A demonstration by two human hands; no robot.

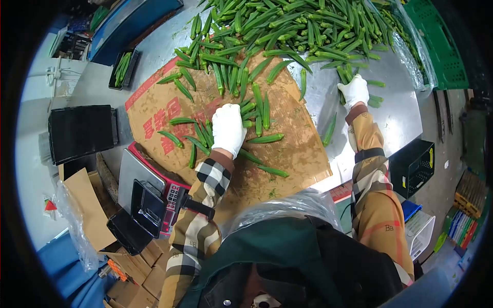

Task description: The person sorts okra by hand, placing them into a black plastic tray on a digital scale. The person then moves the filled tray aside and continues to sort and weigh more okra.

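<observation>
At far left, off the work surface, sits a stack of black trays (82, 132); a small tray (123, 68) with a few pods lies behind it. Scale (172, 197) with red housing sits at the near-left edge, partly under the cardboard sheet (298, 154). Cardboard covers the left and middle of the steel table (395, 118); its near half is mostly bare, with single pods scattered over the left. Left hand (227, 128), white glove, rests mid-cardboard, fingers pressed together and curled around a bunch of pods (247, 109); pod ends stick out above and below the glove. Okra pile (287, 25), green, long, tapered, fills the far side and spills onto the cardboard's far edge. Right hand (354, 91), white glove, rests at the pile's near-right fringe, fingers bent down over a few pods; firm grip or not, cannot tell. Bare steel lies near this hand up to the table's right edge. Beyond the edge: green crate (436, 46) far right, black crate (413, 167) lower down.
</observation>
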